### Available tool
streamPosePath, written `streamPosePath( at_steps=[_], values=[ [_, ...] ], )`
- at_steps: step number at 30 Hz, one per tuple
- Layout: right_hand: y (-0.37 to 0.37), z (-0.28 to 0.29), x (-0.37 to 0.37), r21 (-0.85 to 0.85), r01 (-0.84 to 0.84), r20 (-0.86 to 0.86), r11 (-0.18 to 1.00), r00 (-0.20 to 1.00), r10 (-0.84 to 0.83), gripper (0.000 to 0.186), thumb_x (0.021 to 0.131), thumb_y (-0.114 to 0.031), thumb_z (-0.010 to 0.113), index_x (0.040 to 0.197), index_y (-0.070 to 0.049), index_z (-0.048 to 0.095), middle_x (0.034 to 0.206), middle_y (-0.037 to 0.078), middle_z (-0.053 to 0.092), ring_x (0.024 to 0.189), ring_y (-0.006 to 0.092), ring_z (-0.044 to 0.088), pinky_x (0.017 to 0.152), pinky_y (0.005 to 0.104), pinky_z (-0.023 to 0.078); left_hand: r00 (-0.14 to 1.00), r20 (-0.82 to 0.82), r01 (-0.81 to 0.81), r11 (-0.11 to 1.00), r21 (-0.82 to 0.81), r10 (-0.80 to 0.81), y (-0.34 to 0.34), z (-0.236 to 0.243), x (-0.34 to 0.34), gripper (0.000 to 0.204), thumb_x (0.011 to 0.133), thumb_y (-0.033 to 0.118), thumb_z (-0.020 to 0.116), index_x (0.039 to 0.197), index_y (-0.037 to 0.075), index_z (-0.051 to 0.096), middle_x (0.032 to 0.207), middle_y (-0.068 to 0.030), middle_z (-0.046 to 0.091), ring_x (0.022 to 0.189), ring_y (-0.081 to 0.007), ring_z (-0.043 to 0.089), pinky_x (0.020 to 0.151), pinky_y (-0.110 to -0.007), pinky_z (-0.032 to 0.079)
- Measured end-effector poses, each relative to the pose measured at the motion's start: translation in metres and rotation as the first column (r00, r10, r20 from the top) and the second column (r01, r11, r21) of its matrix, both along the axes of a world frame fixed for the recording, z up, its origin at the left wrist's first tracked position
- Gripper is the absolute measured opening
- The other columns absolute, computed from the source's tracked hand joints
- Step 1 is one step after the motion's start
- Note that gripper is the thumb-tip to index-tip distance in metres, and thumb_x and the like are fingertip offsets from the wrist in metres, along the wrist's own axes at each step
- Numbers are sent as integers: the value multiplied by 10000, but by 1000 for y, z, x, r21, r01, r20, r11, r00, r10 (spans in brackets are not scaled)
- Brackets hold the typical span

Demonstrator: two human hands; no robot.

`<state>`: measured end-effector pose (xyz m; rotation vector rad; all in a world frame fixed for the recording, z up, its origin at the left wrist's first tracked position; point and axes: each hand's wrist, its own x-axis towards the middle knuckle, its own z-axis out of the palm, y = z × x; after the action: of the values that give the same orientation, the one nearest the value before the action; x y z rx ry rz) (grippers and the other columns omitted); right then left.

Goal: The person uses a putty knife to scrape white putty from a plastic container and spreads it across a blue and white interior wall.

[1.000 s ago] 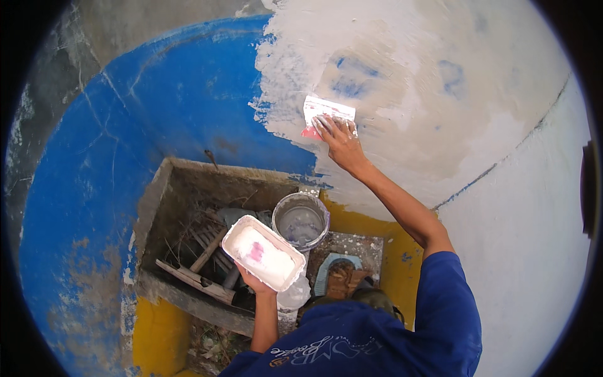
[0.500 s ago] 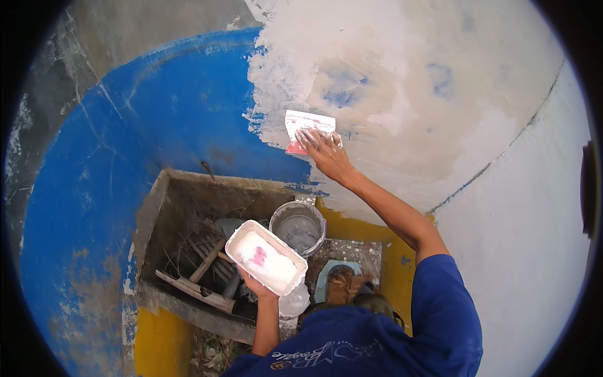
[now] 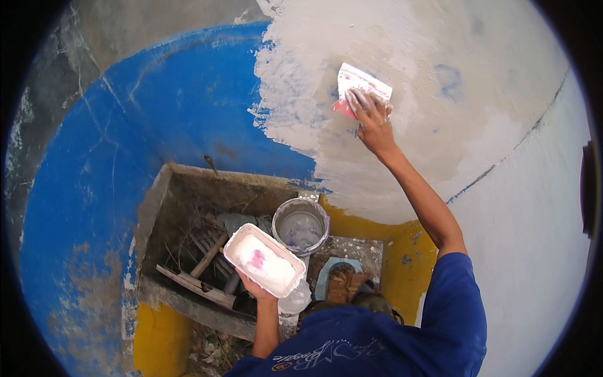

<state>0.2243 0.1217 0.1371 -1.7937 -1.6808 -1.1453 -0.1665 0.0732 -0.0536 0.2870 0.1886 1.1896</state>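
My right hand [image 3: 375, 120] grips a red plastic putty spreader [image 3: 343, 108] smeared with white filler, its fingers pressed on the blade. The blade lies against the wall [image 3: 414, 157], on the pale skim coat right of the blue paint. Low in the middle, my left hand [image 3: 256, 288] holds up a white rectangular tub [image 3: 292, 291] from beneath; most of its fingers are hidden under it. White putty [image 3: 267, 264] with a pinkish-purple patch fills the tub.
A bucket [image 3: 301, 225] with grey residue stands just behind the tub. To its left, a concrete basin [image 3: 213, 179] holds wooden pieces [image 3: 204, 290] and twigs. A blue-grey squat toilet [image 3: 326, 276] lies at floor level near my body. Yellow paint [image 3: 402, 251] covers the lower wall.
My right hand has carried the spreader up and to the right across the wall, away from the blue edge. The left hand and tub stay almost in place.
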Motion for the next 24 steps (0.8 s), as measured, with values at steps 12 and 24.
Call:
streamPosePath(
  at_steps=[12,24],
  values=[
    [-27,58,8,297,-141,-2,945,989,148,738,652,147,540,1339,-121,541,1355,59,527,1219,323,442,1009,420,361,996,-86,-42,997,-67,36,3,-5,-7,601,993,501,295,1441,102,329,1379,-115,461,1210,-305,526,996,-481,470],
    [-21,-95,-12,-357,-138,-102,924,989,108,737,722,36,572,1416,-169,434,1426,48,460,1309,272,431,1033,569,334,999,-48,16,1000,-24,-18,2,5,7,605,990,511,288,1426,97,355,1361,-122,482,1215,-316,524,1001,-489,461]
  ],
)
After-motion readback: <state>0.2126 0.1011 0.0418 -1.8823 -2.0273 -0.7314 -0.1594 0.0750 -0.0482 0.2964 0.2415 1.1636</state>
